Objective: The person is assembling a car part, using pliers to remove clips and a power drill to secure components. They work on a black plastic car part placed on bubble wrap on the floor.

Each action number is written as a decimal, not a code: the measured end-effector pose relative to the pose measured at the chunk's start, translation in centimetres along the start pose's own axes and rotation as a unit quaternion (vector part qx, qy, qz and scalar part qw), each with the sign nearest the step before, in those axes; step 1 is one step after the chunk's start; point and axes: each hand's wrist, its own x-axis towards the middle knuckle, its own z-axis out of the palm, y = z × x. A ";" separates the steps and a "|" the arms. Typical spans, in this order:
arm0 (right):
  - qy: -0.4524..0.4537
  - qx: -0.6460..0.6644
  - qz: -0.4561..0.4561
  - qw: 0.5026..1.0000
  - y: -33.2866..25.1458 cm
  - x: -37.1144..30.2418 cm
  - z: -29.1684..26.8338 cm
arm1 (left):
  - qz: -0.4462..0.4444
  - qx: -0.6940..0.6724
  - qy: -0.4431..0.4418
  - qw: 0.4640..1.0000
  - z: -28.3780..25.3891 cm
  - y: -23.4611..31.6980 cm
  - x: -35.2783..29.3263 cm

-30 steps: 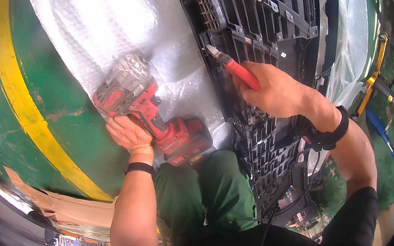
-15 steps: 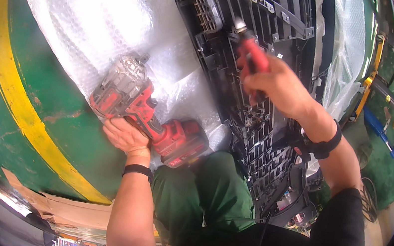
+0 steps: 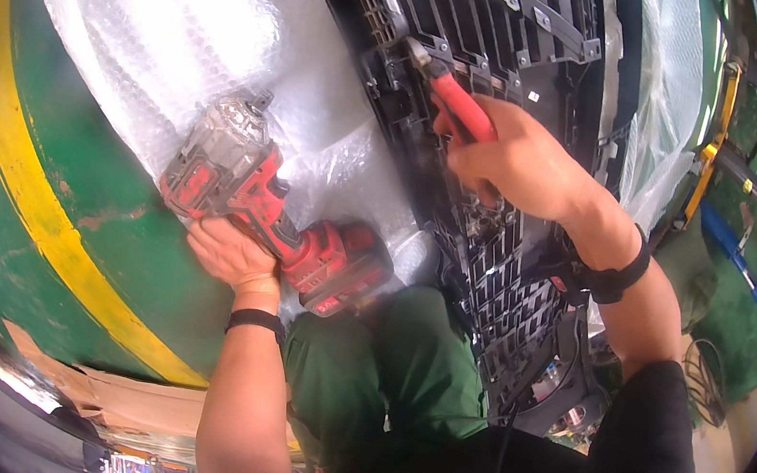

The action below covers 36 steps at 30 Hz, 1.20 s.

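Note:
My right hand (image 3: 517, 157) grips red-handled pliers (image 3: 452, 95), their jaws pressed against a black plastic car grille (image 3: 522, 44) that lies tilted across bubble wrap (image 3: 176, 24). My left hand (image 3: 231, 253) rests on the green floor, its fingers around the handle of a red cordless drill (image 3: 267, 206) that lies on its side at the edge of the bubble wrap. My green-trousered knee (image 3: 381, 353) sits just below the drill's battery.
A yellow stripe (image 3: 29, 178) crosses the green floor on the left. Blue and yellow tools (image 3: 739, 219) lie on the floor at far right, beyond a second sheet of clear wrap (image 3: 660, 92). Cardboard (image 3: 115, 393) lies at the lower left.
My right hand has moved the pliers up and left along the grille, from its lower edge to a point nearer its upper ribs. The left hand and drill have stayed put.

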 end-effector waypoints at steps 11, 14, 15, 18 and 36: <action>-0.128 -0.006 0.031 0.991 0.5 -1.5 -0.3 | -0.021 -0.008 -0.022 1.000 -0.9 0.6 0.2; -0.127 -0.021 0.090 0.988 -2.3 -2.5 -0.3 | -0.026 -0.020 -0.031 0.999 -0.8 0.5 0.2; -0.123 -0.027 0.085 0.988 -2.7 -2.7 -0.3 | -0.031 -0.015 -0.037 0.999 -0.8 0.5 0.1; -0.103 -0.010 0.054 0.993 -3.6 -4.1 -0.8 | -0.042 -0.014 -0.046 0.998 -0.8 0.6 0.0; -0.026 -0.266 0.034 0.963 -17.1 0.8 -4.5 | -0.048 -0.078 -0.049 0.995 -1.2 0.6 0.1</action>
